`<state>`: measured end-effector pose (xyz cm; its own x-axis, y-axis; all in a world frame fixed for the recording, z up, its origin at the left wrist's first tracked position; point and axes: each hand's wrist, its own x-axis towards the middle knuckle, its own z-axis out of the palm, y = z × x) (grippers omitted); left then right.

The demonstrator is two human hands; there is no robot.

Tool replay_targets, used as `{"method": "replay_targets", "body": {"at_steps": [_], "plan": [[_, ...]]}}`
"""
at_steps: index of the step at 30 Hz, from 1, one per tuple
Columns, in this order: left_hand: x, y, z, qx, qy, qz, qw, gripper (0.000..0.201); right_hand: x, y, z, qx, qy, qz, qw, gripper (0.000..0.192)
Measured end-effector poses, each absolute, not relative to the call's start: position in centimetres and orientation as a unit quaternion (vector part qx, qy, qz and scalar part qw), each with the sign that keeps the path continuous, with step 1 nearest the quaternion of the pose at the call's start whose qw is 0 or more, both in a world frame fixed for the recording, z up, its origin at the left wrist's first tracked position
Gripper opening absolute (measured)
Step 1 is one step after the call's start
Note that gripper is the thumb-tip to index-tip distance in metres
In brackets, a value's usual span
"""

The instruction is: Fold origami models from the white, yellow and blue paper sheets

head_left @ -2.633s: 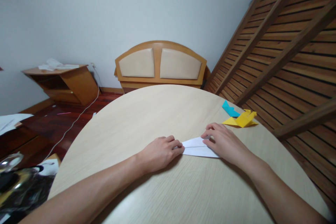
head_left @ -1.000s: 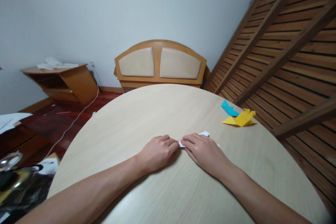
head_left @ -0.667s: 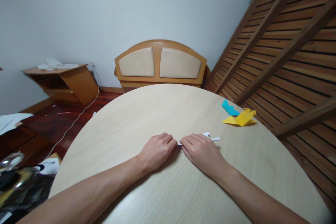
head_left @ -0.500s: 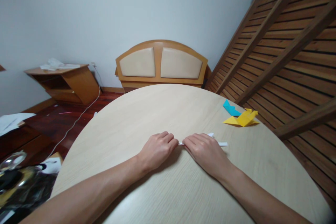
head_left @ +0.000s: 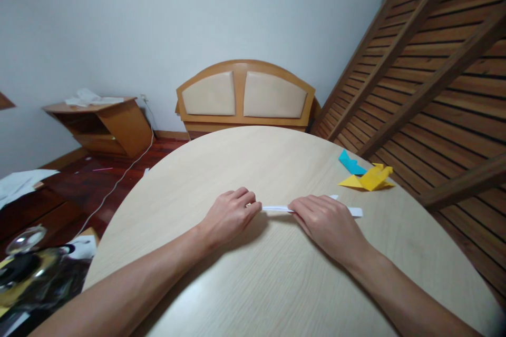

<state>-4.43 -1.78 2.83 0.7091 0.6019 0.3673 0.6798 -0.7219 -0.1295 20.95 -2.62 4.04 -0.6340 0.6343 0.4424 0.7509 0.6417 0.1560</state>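
A narrow folded strip of white paper (head_left: 275, 208) stretches between my two hands, just over the round table (head_left: 253, 163). My left hand (head_left: 229, 216) pinches its left end between thumb and fingers. Farther right, my right hand (head_left: 327, 221) is closed over the strip, hiding its middle part. Beyond that hand a flat white end sticks out to the right, and a small white point shows above the knuckles. To the far right lie a yellow folded-paper figure (head_left: 371, 178) and a blue folded-paper piece (head_left: 351, 163), apart from both hands.
Slatted wooden boards (head_left: 427, 79) lean along the table's right side. A padded headboard (head_left: 245, 92) stands beyond the far edge. At the left are a low wooden cabinet (head_left: 126, 126), a white cable (head_left: 118, 184) on the floor, and cluttered items near the table's edge.
My hands have moved apart, the right one going rightward and the left one slightly left. More of the white paper strip now shows between them. The view has shifted slightly.
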Motion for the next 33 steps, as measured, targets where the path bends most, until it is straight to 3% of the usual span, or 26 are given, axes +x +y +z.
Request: {"method": "replay_targets", "body": {"at_steps": [12, 15, 18, 23, 25, 33], "plan": [[-5.1, -1.5, 3.0, -0.913, -0.307, -0.204, 0.175, 0.024, 21.5, -2.6, 4.5, -0.38, -0.89, -0.153, 0.2, 0.024], [-5.1, -1.7, 3.0, -0.906, -0.327, -0.225, 0.145, 0.022, 21.7, -2.6, 4.4, -0.374, -0.888, -0.171, 0.204, 0.021], [-4.9, -2.2, 3.1, -0.884, -0.378, -0.271, 0.034, 0.024, 22.2, -2.3, 4.3, -0.355, -0.885, -0.203, 0.223, 0.021], [-3.8, -3.0, 3.3, -0.731, -0.46, -0.34, -0.371, 0.042, 22.7, -2.0, 4.4, -0.302, -0.882, -0.248, 0.264, 0.024], [-3.4, -3.1, 3.4, -0.665, -0.459, -0.344, -0.478, 0.045, 22.8, -2.0, 4.5, -0.284, -0.882, -0.257, 0.273, 0.024], [-2.8, -3.4, 3.9, -0.59, -0.438, -0.364, -0.573, 0.047, 23.1, -2.2, 4.5, -0.252, -0.879, -0.283, 0.29, 0.021]]}}
